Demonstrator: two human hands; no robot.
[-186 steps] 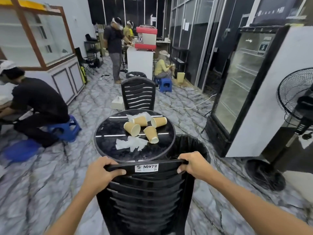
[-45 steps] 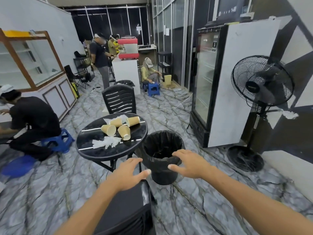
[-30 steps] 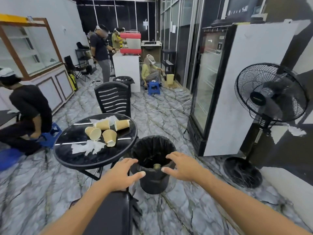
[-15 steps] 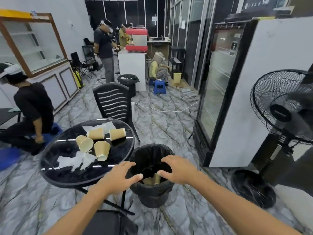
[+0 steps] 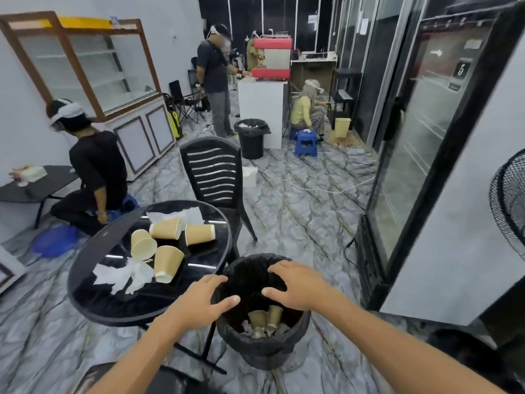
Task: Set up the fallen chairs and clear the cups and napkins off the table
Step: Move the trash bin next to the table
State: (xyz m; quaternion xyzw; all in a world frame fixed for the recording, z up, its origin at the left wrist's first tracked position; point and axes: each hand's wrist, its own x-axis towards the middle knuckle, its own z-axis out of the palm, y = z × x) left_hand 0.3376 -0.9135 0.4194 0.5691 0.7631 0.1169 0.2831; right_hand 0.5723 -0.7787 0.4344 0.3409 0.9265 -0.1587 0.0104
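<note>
Cups (image 5: 169, 245): tan paper, tipped | table (image 5: 93, 297): round glossy black

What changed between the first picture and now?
Both hands, left and right, let go of the chair back and now reach open over the bin. The four cups and napkins still lie on the table.

Floor fan (image 5: 510, 206): cut off by the right edge; only part of the grille shows.
Near chair (image 5: 159, 379): cut by the bottom edge, partly behind the left forearm.
Bin (image 5: 264, 345): far rim and inside partly hidden by both hands; contents dim, two cups discernible.
Far napkin (image 5: 187, 216): partly under the cups.
Far counter items: too small to tell.
</note>
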